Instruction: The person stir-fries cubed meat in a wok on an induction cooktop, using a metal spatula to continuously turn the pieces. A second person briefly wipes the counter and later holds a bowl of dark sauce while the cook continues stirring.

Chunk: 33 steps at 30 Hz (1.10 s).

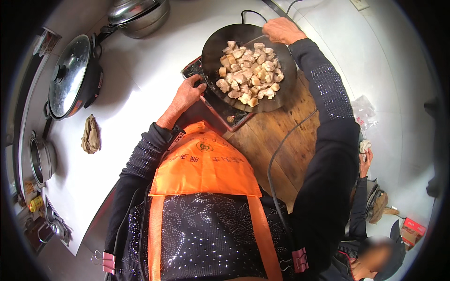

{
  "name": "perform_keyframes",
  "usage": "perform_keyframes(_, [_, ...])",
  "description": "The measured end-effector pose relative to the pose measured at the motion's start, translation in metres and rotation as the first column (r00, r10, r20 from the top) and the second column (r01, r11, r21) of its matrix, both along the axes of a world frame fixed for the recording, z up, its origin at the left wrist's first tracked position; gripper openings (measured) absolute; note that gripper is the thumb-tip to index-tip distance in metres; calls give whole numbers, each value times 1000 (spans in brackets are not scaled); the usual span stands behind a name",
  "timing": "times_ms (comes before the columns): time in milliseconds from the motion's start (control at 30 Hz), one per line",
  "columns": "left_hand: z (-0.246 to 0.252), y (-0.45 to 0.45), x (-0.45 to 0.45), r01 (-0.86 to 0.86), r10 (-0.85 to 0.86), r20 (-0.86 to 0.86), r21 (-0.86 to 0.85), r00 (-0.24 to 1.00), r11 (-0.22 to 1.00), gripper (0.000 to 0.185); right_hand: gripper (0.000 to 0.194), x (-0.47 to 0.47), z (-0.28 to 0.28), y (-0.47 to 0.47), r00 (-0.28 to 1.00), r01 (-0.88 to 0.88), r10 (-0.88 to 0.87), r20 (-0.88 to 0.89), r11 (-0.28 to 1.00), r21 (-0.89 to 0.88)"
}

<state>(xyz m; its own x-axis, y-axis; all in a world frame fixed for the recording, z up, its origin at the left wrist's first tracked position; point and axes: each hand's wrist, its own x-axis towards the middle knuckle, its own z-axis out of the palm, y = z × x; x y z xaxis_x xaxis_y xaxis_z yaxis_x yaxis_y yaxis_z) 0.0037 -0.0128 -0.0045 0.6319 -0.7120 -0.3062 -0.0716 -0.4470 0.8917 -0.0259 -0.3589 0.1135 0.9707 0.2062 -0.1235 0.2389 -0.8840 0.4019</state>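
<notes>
A dark wok (214, 45) sits on a flat electric cooktop (230, 117) with a red edge. Chunks of pale, browned meat (251, 72) fill its middle. At the wok's far right rim, my right hand (284, 31) is closed around a thin utensil (255, 40), whose lower end is hidden among the meat. My left hand (190, 92) is at the wok's left rim, above the cooktop's edge, with its fingers curled. Whether those fingers grip the rim or only rest there cannot be made out.
Brown wooden boards (281, 140) lie below the cooktop. On the white counter (130, 116) stand a lidded electric pan (70, 75), a lidded steel pot (140, 21), a metal pot (44, 161) and a crumpled cloth (91, 135). Another person's hand (365, 159) holds a white cloth at right.
</notes>
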Motion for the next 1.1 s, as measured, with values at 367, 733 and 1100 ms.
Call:
perform_keyframes(367, [4, 3, -5, -11, 11, 8, 13, 1000, 1000, 34, 9, -67, 51, 36, 995, -75, 75, -67, 997, -11])
perform_keyframes(733, [5, 1, -4, 4, -4, 0, -9, 1000, 1000, 31, 19, -45, 1, -26, 899, 400, -389, -202, 917, 15])
perform_keyframes(1100, [-5, 2, -4, -4, 4, -4, -90, 1000, 996, 27, 13, -59, 47, -10, 964, 240, -253, -84, 960, -144])
